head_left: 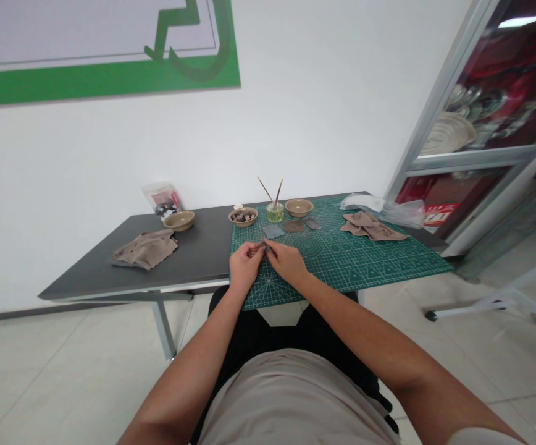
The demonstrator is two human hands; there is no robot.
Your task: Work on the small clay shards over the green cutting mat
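My left hand [246, 264] and my right hand [286, 261] meet over the near left part of a green cutting mat [370, 259]. Both pinch a small dark piece [265, 246] between their fingertips; it is too small to name. Just beyond the hands lie three small flat squares [273, 231] on the mat. Behind those stand a bowl of dark bits [242, 216], a glass jar with two sticks [275, 211] and an empty tan bowl [298, 207].
A grey table [194, 259] carries the mat. A tan cloth [146, 249], another tan bowl [180, 220] and a plastic bag [161, 199] sit on its left side. A second cloth [370, 226] and clear plastic [388, 209] lie at the right. A glass cabinet [481, 111] stands right.
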